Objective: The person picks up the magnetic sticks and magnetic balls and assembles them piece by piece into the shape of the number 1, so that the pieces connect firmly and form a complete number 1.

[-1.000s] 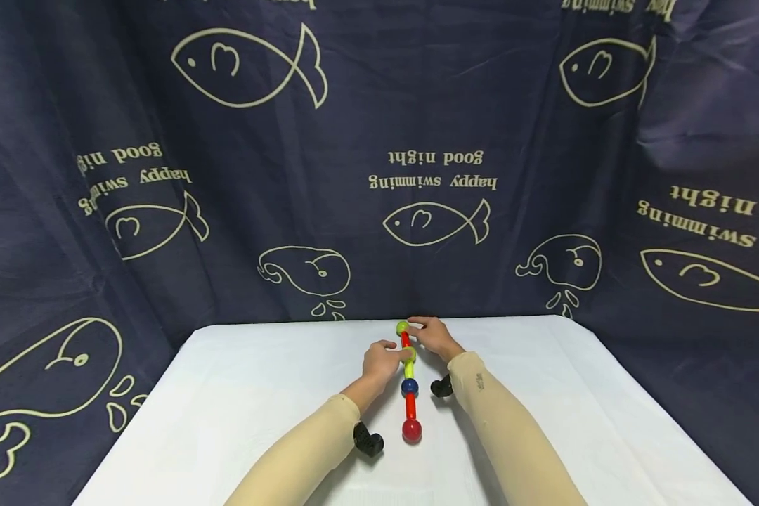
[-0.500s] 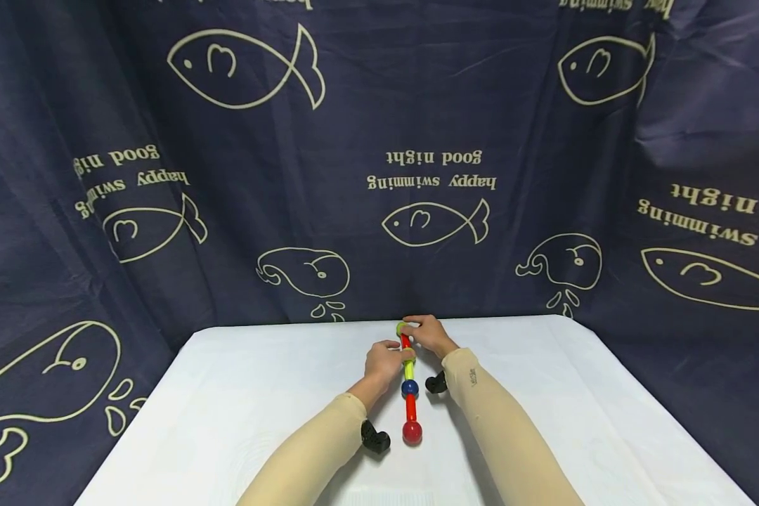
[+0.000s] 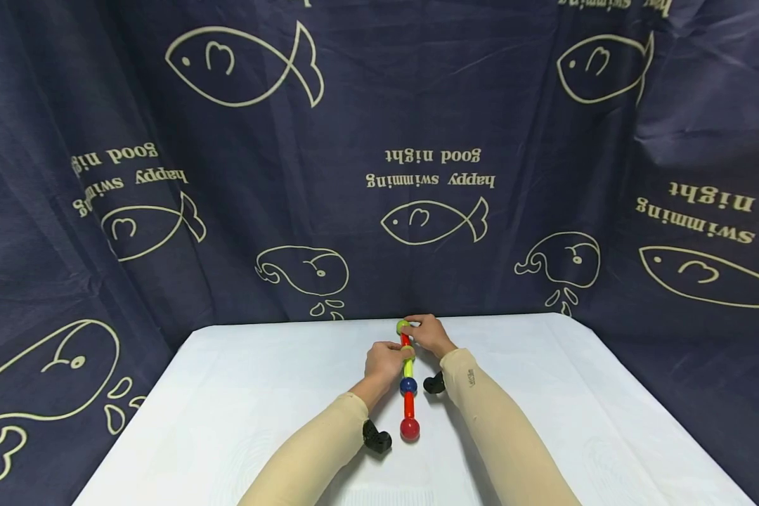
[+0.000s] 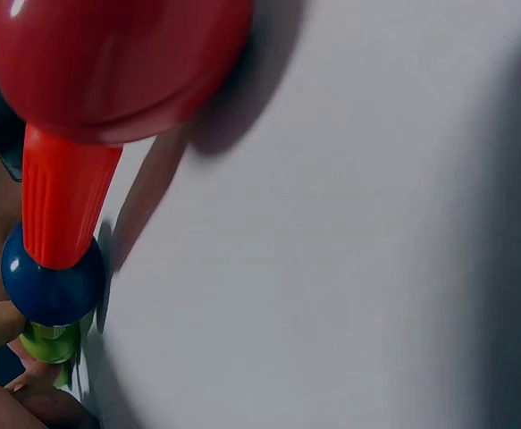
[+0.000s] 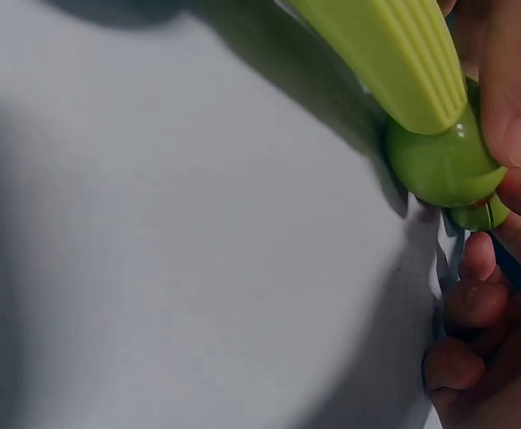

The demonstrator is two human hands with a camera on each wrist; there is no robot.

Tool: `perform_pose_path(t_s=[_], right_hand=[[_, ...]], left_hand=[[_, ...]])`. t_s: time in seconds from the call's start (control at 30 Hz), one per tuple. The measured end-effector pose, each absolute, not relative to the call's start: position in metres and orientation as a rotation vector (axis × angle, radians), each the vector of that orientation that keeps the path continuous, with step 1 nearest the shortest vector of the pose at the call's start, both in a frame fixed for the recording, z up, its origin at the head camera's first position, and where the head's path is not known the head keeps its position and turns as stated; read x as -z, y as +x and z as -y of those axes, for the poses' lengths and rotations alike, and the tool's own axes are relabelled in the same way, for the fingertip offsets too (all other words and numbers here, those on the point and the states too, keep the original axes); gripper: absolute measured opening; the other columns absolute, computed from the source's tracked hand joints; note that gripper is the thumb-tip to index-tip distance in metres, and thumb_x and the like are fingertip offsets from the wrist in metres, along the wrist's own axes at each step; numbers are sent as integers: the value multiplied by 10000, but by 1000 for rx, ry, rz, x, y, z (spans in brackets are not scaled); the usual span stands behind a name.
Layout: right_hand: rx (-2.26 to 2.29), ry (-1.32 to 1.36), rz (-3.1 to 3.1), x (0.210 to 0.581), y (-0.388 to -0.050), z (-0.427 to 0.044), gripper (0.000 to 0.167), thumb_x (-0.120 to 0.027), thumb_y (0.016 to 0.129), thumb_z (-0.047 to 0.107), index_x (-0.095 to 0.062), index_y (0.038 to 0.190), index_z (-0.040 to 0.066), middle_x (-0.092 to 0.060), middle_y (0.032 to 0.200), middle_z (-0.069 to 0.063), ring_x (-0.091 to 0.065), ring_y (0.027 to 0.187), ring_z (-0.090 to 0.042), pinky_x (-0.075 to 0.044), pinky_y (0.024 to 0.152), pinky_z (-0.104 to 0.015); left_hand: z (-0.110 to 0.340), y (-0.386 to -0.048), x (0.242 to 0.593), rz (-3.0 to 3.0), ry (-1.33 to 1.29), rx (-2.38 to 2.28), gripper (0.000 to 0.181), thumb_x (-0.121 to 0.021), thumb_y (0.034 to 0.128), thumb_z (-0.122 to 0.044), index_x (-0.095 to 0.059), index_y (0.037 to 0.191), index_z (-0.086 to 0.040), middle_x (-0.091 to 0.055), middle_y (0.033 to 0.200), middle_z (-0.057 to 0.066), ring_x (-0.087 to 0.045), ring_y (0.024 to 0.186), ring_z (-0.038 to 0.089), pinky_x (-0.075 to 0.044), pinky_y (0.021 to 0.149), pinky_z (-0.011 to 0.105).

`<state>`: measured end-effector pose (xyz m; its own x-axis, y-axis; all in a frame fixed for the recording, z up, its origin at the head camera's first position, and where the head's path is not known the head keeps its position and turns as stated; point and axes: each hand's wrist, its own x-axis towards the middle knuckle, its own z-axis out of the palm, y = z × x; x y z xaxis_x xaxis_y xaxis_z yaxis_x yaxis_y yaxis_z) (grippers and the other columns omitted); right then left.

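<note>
A straight chain of balls and rods lies on the white table, pointing away from me. From far to near in the head view it has a green ball (image 3: 402, 326), a red rod (image 3: 405, 339), a second green ball (image 3: 410, 352), a yellow-green rod (image 3: 407, 369), a blue ball (image 3: 407, 385), another red rod (image 3: 409, 405) and a large red ball (image 3: 410, 429). My left hand (image 3: 384, 360) pinches the second green ball from the left. At the far end, my right hand (image 3: 431, 334) pinches the far green ball from the right. Fingers partly cover both green balls.
The white table (image 3: 253, 407) extends to both sides of the chain. Behind its far edge hangs a dark blue curtain (image 3: 367, 281) with fish and whale drawings. A black wrist device (image 3: 377, 437) sits under the left sleeve, another (image 3: 434, 383) under the right.
My right fingers have closed in on the far green ball, and the right forearm has shifted slightly left. The left forearm has moved slightly right, its hand staying at the second ball.
</note>
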<state>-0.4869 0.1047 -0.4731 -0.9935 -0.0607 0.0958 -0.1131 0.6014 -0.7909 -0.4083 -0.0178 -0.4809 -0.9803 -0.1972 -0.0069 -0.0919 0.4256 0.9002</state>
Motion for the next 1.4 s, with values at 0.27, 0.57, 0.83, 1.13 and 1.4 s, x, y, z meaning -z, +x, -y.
perform_pose_path(t_s=[0.27, 0.57, 0.83, 1.13, 1.4], right_hand=[[-1331, 108, 2762, 476, -490, -107, 406, -724, 899, 276, -704, 1260, 91, -694, 1233, -117, -603, 923, -211, -489, 762, -328], [-1289, 108, 2755, 478, -489, -106, 397, -723, 903, 262, -705, 1242, 57, -711, 1179, -129, -594, 873, -207, -451, 688, -281], [-1266, 106, 2760, 476, -486, -108, 406, -715, 905, 252, -695, 1251, 38, -712, 1165, -139, -592, 859, -211, -445, 680, -278], [-1255, 117, 2797, 471, -482, -112, 438, -695, 926, 256, -661, 1305, 40, -697, 1214, -152, -610, 907, -219, -476, 725, -306], [-1164, 193, 2843, 466, -479, -127, 471, -666, 958, 314, -628, 1356, 65, -696, 1208, -139, -623, 878, -212, -485, 684, -309]], left_hand=[[17, -406, 480, 2573, 285, 1605, 265, -790, 849, -321, -793, 965, -83, -735, 869, 1, -610, 722, 138, -462, 596, 239], [15, -403, 480, 2570, 317, 1589, 257, -789, 850, -303, -789, 964, -72, -731, 871, 13, -622, 728, 143, -484, 610, 248], [14, -401, 478, 2573, 315, 1576, 250, -793, 845, -308, -778, 933, -75, -720, 856, 9, -609, 727, 152, -460, 607, 252], [12, -404, 481, 2572, 272, 1579, 262, -799, 840, -315, -773, 946, -77, -721, 872, 13, -601, 741, 148, -460, 617, 246], [26, -404, 479, 2565, 257, 1534, 394, -801, 832, -350, -759, 1080, -46, -740, 1098, 101, -663, 1010, 260, -537, 837, 389]])
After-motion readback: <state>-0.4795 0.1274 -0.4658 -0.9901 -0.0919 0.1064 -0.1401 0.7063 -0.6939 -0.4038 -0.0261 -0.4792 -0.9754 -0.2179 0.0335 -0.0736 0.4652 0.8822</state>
